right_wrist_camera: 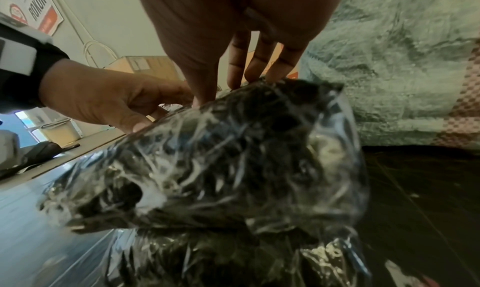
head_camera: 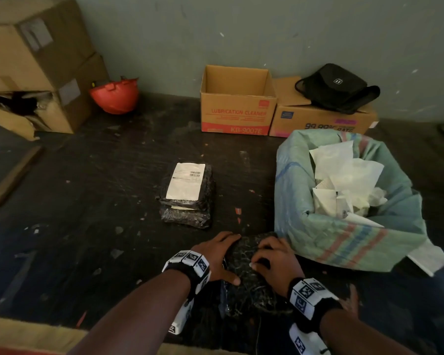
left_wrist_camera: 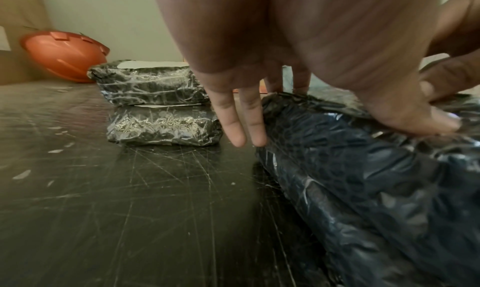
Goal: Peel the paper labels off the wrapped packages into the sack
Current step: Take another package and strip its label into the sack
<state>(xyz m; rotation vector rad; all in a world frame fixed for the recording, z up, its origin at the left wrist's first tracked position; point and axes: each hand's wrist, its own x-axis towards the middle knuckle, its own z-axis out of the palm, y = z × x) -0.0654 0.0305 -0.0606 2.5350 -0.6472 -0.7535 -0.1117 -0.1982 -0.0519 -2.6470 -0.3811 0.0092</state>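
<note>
A black package wrapped in clear film (head_camera: 244, 254) (left_wrist_camera: 363, 178) (right_wrist_camera: 233, 168) lies at the front of the dark table, with no label showing on it. My left hand (head_camera: 226, 257) (left_wrist_camera: 337, 86) (right_wrist_camera: 116, 102) holds its left end, fingers over the far edge and thumb on top. My right hand (head_camera: 272, 257) (right_wrist_camera: 246, 65) grips its right end with curled fingers. Two more wrapped packages (head_camera: 187, 196) (left_wrist_camera: 155, 102) are stacked mid-table, and a white label (head_camera: 186, 184) is on the top one. The green woven sack (head_camera: 344, 239) (right_wrist_camera: 402, 55), open at the right, holds peeled papers (head_camera: 344, 180).
An open cardboard box (head_camera: 237, 98) and a closed one (head_camera: 318, 119) carrying a black bag (head_camera: 336, 88) stand against the back wall. An upturned red helmet (head_camera: 114, 94) (left_wrist_camera: 62, 55) and stacked cartons (head_camera: 36, 60) are at the back left. Paper scraps dot the tabletop.
</note>
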